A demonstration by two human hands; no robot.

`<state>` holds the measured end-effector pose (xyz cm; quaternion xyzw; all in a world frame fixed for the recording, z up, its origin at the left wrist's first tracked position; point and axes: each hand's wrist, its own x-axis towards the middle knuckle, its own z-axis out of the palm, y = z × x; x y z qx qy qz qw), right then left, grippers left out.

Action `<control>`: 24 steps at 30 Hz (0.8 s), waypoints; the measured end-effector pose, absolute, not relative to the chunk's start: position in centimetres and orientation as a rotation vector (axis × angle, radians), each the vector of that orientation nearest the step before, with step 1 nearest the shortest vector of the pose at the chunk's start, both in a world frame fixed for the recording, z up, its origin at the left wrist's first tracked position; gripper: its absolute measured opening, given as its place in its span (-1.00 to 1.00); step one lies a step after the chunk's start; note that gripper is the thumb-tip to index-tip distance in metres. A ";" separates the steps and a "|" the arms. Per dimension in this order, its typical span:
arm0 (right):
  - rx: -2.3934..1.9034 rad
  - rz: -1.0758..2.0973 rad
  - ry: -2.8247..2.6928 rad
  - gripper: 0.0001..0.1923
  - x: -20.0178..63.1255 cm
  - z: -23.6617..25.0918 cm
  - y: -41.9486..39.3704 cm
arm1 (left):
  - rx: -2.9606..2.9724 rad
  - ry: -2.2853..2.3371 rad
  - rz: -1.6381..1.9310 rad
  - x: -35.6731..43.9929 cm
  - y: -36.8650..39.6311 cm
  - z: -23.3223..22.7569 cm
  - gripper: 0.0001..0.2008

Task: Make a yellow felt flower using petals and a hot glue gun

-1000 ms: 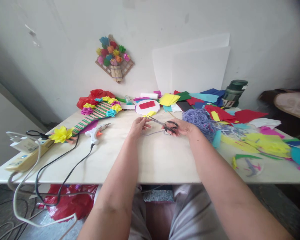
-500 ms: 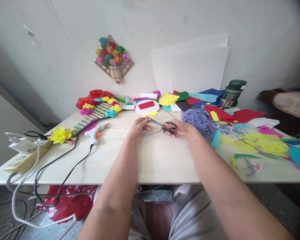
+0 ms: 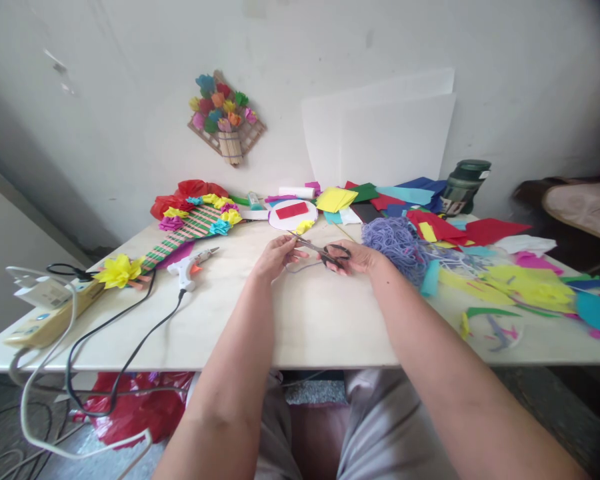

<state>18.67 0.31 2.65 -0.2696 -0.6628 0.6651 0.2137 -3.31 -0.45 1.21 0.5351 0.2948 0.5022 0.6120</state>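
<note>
My left hand [image 3: 280,256] is closed in a pinch, with a thin strand of purple yarn [image 3: 303,267] running from its fingers across to my right hand. My right hand [image 3: 349,257] is wrapped around the black handles of a pair of scissors [image 3: 319,250]. The blades point left and reach over my left fingertips. Just beyond the blades is a small piece of crumpled yellow paper [image 3: 305,227], in front of a white oval card [image 3: 280,222] bearing a red rectangle [image 3: 292,211]. Whether my left fingers also hold the yellow paper is hidden.
To the right lies a heap of purple yarn [image 3: 396,245], with coloured paper scraps [image 3: 525,283] past it. On the left are a glue gun [image 3: 189,268] with its cord, a striped, flower-trimmed piece [image 3: 183,230] and a power strip [image 3: 60,320]. A dark bottle [image 3: 465,188] stands behind.
The yellow paper shows narrower now and sits higher, against the oval card's lower edge. The scissors have shifted slightly left, and their blades look a little more apart. My left hand is almost unchanged.
</note>
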 end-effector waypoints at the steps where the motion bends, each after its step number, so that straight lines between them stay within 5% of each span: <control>1: -0.742 1.854 -1.826 -0.39 18.6 2.6 0.3 | 1.228 0.674 1.152 -3.3 -0.4 1.2 -0.79; 24: -0.664 1.837 -1.774 -0.36 18.0 2.1 0.5 | 1.289 0.585 1.130 -3.1 -0.7 1.7 -0.74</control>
